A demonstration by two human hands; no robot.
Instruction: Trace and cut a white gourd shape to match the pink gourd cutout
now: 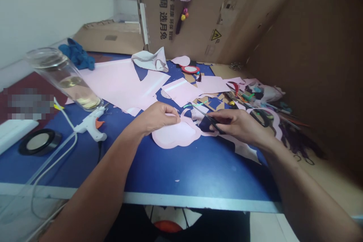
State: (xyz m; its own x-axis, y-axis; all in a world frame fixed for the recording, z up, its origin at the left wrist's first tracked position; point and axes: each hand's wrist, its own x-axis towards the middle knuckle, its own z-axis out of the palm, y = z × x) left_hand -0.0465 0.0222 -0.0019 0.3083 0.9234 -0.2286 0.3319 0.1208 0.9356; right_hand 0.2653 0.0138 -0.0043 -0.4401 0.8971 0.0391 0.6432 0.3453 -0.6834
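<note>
My left hand (157, 118) rests on a pale pink paper cutout (174, 135) with a cloud-like outline, its fingers curled over the cutout's upper edge. To the right, my right hand (236, 124) grips a pair of black scissors (209, 118). Their blades point up and left, and the lower part sits close to the cutout's right end. Where the blades meet the paper is partly hidden by the fingers. Below the hands, a ragged white paper scrap (244, 150) lies on the blue tabletop (198, 170).
A white hot glue gun (91, 124) and a tall glass tumbler (66, 79) stand left of my hands. Pink paper sheets (119, 83) spread behind them. Craft scraps and tools (255, 96) pile up at right against a cardboard wall (306, 45). The table's metal front edge (198, 201) runs below.
</note>
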